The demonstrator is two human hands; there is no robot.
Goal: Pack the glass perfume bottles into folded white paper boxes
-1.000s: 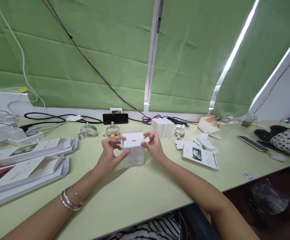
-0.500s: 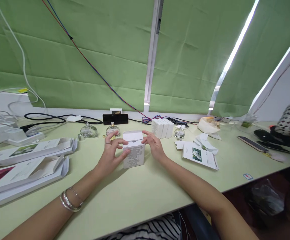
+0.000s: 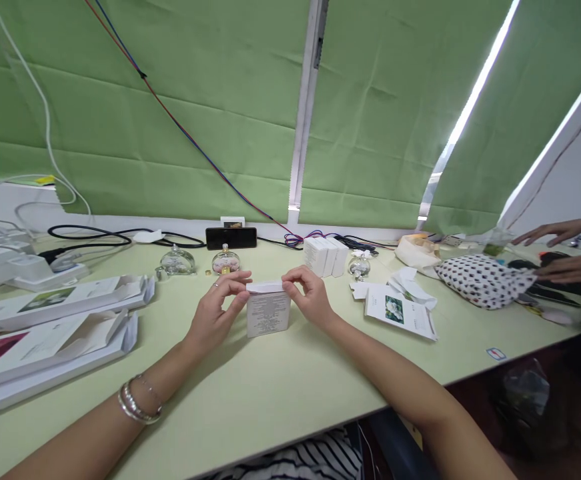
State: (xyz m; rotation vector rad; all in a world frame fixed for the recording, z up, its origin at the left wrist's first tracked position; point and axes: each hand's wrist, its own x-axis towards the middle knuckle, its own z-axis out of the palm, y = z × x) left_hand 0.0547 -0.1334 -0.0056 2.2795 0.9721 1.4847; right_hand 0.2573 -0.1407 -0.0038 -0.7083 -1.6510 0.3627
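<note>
White box (image 3: pixel 268 316) upright, flap (image 3: pixel 265 287) uppermost

White box (image 3: pixel 268 315), green blinds (image 3: pixel 210 100), black-spotted white pouch (image 3: pixel 485 280)

From the wearer's head, one wide view faces forward and down, close over a pale green table (image 3: pixel 320 380), toward green blinds (image 3: pixel 210 100) behind.

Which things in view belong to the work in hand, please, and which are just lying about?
In hand:
white box
left hand and right hand, at either end of its top flap

Seemingly lying about:
black phone
flat cartons
cream bag
glass bottles, though their part is unclear
</note>
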